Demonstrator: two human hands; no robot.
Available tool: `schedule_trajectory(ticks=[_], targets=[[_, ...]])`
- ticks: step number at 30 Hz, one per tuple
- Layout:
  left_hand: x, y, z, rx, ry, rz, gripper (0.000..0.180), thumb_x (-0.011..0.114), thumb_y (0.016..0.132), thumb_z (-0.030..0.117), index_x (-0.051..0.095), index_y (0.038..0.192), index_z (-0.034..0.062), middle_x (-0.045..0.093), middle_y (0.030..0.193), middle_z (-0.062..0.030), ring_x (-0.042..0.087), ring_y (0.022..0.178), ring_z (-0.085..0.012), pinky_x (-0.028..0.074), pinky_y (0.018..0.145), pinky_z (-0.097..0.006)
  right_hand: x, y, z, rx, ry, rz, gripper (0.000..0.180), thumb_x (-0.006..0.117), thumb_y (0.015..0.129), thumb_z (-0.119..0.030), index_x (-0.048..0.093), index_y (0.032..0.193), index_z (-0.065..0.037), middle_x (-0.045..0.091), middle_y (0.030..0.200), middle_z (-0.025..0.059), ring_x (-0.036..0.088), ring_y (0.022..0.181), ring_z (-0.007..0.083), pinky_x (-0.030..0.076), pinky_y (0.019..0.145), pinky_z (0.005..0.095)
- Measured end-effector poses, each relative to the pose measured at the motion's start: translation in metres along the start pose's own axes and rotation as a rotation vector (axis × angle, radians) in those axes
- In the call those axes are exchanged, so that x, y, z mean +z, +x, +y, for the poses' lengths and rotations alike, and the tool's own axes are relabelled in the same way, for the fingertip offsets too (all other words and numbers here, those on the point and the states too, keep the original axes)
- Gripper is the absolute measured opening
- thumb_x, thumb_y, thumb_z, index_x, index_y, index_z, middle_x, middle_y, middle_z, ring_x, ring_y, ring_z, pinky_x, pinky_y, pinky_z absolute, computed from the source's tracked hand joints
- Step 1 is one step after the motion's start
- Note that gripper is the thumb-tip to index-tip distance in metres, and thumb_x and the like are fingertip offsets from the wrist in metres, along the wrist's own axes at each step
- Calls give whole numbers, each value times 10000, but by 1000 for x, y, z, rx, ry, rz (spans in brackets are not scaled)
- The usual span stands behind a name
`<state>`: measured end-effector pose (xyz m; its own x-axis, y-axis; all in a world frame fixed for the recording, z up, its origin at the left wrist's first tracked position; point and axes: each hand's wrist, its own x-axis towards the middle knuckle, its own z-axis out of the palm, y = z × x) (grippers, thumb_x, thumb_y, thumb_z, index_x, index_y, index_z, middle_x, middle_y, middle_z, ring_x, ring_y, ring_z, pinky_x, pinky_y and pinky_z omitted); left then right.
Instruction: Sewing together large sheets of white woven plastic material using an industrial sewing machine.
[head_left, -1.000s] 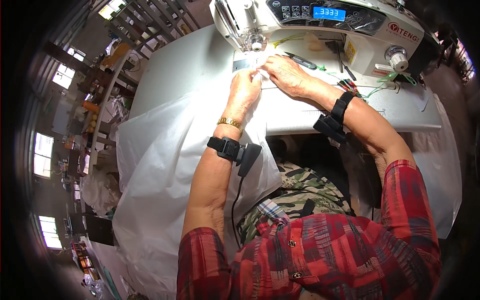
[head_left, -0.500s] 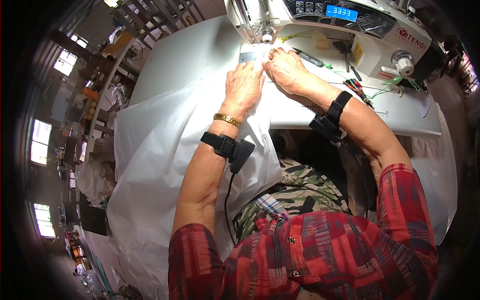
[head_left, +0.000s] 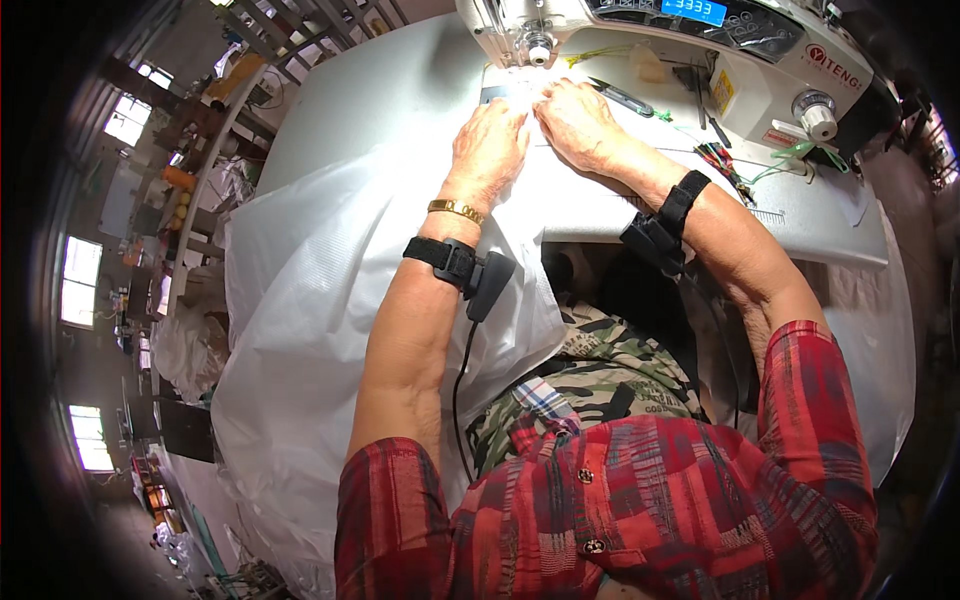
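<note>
A large white, slightly see-through plastic-like sheet (head_left: 300, 290) runs from the sewing machine's bed down over the table's left front and beside my lap. My left hand (head_left: 490, 145) is closed on this sheet, just in front of the needle area, with its fingers curled. Close to its right, my right hand (head_left: 582, 125) also pinches the sheet's edge, its fingertips almost meeting the left ones. Bright lamp glare hides the exact grip. Just beyond the fingers is the needle and presser-foot end (head_left: 538, 50) of the white sewing machine (head_left: 745, 85).
Right of my right hand lie a dark slim tool (head_left: 622, 97), probably thread snips, and a bundle of coloured threads (head_left: 722, 165). Green cord (head_left: 800, 155) hangs by the machine's handwheel (head_left: 816, 115). Wooden racks (head_left: 300, 40) stand behind the table (head_left: 370, 100) at the left.
The whole view has shifted a little, so machine and hands sit slightly higher in it. Both hands stay in nearly the same place by the needle, still on the sheet.
</note>
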<state>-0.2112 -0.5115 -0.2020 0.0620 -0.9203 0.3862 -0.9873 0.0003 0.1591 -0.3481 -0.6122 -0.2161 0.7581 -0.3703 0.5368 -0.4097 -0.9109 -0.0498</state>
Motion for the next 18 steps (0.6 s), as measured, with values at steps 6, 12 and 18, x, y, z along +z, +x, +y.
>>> schedule_trajectory(ticks=[6,12,18], targets=[[8,6,-7,-5,11,-21,248,608,896,200,684,1119,119,638,1118,-85,598,1069,-284,490,939,-408,9,-2,1,38,13,-4,192,547,862,-140,667,953,-21,625,1070,142,565,1079,319,450,903,459],[17,10,-13,59,-103,155,183,611,860,176,701,1009,119,665,1053,-108,624,992,-328,512,874,-440,20,-8,0,94,16,67,198,533,868,-153,653,962,-27,609,1103,147,546,1089,313,436,908,474],[-8,2,-7,-93,-277,8,217,593,870,198,681,1027,77,683,1004,-163,640,912,-359,513,834,-442,-28,-18,-13,27,205,-329,267,550,904,-212,619,1077,-21,613,1114,153,572,1025,349,462,880,455]])
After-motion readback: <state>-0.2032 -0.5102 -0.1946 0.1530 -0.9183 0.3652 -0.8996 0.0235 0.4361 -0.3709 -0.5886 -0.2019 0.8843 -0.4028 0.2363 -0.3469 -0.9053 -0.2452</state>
